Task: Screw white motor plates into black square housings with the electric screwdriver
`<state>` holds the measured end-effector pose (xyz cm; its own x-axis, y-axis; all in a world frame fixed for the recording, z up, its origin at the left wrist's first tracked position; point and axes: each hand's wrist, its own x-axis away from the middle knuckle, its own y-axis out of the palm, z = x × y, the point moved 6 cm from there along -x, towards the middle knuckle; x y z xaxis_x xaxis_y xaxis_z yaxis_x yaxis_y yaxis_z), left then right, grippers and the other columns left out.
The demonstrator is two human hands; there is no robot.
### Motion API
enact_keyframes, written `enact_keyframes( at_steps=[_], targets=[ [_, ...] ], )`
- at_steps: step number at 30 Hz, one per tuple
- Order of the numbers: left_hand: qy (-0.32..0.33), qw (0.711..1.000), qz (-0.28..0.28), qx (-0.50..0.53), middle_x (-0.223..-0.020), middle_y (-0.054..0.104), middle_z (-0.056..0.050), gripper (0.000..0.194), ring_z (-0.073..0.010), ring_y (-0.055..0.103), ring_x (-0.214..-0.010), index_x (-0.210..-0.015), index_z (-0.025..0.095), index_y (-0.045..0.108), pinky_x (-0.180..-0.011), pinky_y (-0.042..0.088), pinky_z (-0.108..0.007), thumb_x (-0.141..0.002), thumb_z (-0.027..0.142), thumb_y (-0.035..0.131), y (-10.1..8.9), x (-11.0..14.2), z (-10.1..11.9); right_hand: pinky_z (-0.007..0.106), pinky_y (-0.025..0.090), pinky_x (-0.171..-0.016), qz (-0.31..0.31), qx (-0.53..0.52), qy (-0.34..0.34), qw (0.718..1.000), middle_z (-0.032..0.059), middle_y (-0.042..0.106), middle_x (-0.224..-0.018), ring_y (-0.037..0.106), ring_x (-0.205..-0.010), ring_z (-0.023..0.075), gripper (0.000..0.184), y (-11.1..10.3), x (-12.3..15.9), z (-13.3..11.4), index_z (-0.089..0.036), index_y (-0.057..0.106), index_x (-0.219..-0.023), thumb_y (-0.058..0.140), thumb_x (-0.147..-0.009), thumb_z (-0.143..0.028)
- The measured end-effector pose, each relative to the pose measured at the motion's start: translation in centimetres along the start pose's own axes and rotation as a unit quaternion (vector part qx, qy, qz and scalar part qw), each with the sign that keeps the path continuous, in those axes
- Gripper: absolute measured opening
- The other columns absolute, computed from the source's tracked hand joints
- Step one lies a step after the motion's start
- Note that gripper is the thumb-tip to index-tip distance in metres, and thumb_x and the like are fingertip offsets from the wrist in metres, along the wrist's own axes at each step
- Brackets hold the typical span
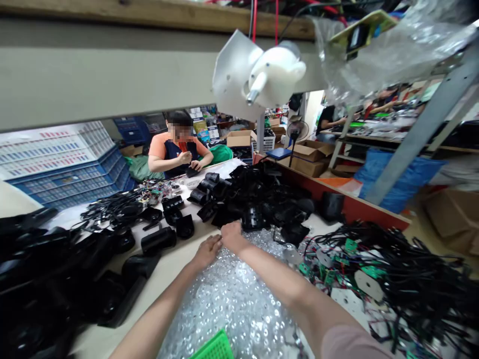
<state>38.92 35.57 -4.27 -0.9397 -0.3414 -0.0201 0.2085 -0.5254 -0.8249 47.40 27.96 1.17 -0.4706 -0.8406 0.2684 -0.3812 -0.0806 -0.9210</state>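
A sheet of clear bubble wrap (pixel 239 299) lies on the table under my forearms. My left hand (pixel 207 251) rests at its far left edge, palm down, with the fingers stretched towards my other hand. Close beside it, my right hand (pixel 232 235) is curled up at the far edge of the wrap, and what its fingers hold, if anything, is hidden. Just beyond it lies a heap of black plastic housings (pixel 252 217). A green plastic basket (pixel 215 346) sits on the wrap near me, partly out of view.
More black housings (pixel 56 279) fill the left side. Cables with circuit boards (pixel 374 274) are piled at right. Across the table a co-worker (pixel 179 149) handles a black part. Overhead, a white motor-like part (pixel 275 75) hangs below a beam (pixel 112 65). A red-brown board (pixel 366 212) edges the table.
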Motion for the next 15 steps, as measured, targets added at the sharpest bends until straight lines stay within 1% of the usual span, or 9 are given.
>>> enact_keyframes(
  at_steps=[3, 6, 7, 9, 11, 12, 15],
  targets=[
    [0.022, 0.999, -0.044, 0.019, -0.134, 0.061, -0.007, 0.058, -0.0230, 0.046, -0.134, -0.123, 0.020, 0.064, -0.114, 0.032, -0.038, -0.093, 0.058, 0.032, 0.9, 1.3, 0.3, 0.044, 0.054, -0.086, -0.001, -0.079, -0.029, 0.996, 0.0091, 0.059, -0.122, 0.061, -0.105, 0.0234, 0.035, -1.2, 1.3, 2.3, -0.017, 0.056, -0.121, 0.060, -0.091, -0.034],
    [0.027, 0.997, -0.063, 0.032, -0.137, 0.058, -0.007, 0.062, -0.0233, 0.040, -0.138, -0.122, 0.020, 0.065, -0.115, 0.030, -0.036, -0.091, 0.064, 0.033, 1.2, 2.7, 0.4, 0.041, 0.054, -0.084, -0.016, -0.153, -0.053, 0.987, 0.0069, 0.060, -0.119, 0.062, -0.101, 0.0229, 0.034, -2.4, 2.7, 4.7, -0.016, 0.058, -0.118, 0.059, -0.091, -0.037],
    [0.026, 0.997, -0.064, 0.034, -0.137, 0.059, -0.007, 0.063, -0.0239, 0.040, -0.138, -0.121, 0.021, 0.066, -0.115, 0.030, -0.036, -0.090, 0.065, 0.034, 1.2, 2.9, 0.4, 0.038, 0.055, -0.081, -0.023, -0.177, -0.060, 0.982, 0.0057, 0.063, -0.113, 0.063, -0.097, 0.0217, 0.032, -2.8, 3.3, 5.4, -0.015, 0.061, -0.113, 0.058, -0.091, -0.039],
    [0.025, 0.997, -0.061, 0.038, -0.134, 0.061, -0.007, 0.062, -0.0251, 0.044, -0.135, -0.117, 0.022, 0.067, -0.113, 0.032, -0.037, -0.089, 0.067, 0.034, 1.1, 3.1, 0.6, 0.031, 0.054, -0.072, -0.038, -0.224, -0.078, 0.971, 0.0029, 0.067, -0.094, 0.064, -0.082, 0.0173, 0.034, -3.4, 4.8, 7.0, -0.012, 0.064, -0.097, 0.055, -0.091, -0.044],
    [0.023, 0.997, -0.055, 0.041, -0.126, 0.065, -0.007, 0.062, -0.0245, 0.054, -0.124, -0.110, 0.021, 0.069, -0.108, 0.038, -0.035, -0.090, 0.067, 0.032, 0.8, 2.9, 0.7, 0.024, 0.049, -0.063, -0.060, -0.269, -0.097, 0.956, -0.0002, 0.065, -0.074, 0.061, -0.067, 0.0123, 0.039, -3.8, 6.7, 8.3, -0.013, 0.063, -0.081, 0.054, -0.089, -0.050],
    [0.018, 0.998, -0.051, 0.041, -0.120, 0.068, -0.007, 0.063, -0.0236, 0.059, -0.116, -0.107, 0.021, 0.070, -0.103, 0.042, -0.034, -0.090, 0.066, 0.029, 0.6, 2.7, 0.8, 0.022, 0.047, -0.059, -0.076, -0.288, -0.105, 0.949, -0.0014, 0.063, -0.066, 0.058, -0.061, 0.0108, 0.041, -3.8, 7.7, 8.9, -0.014, 0.061, -0.075, 0.056, -0.086, -0.053],
    [-0.024, 0.999, -0.029, 0.024, -0.092, 0.074, -0.006, 0.066, -0.0232, 0.067, -0.089, -0.086, 0.018, 0.073, -0.085, 0.050, -0.033, -0.092, 0.064, 0.025, -0.3, 2.3, 0.6, 0.021, 0.043, -0.048, -0.132, -0.327, -0.120, 0.928, -0.0032, 0.057, -0.051, 0.052, -0.047, 0.0092, 0.048, -3.5, 9.6, 10.1, -0.015, 0.058, -0.066, 0.066, -0.072, -0.062]
  ],
)
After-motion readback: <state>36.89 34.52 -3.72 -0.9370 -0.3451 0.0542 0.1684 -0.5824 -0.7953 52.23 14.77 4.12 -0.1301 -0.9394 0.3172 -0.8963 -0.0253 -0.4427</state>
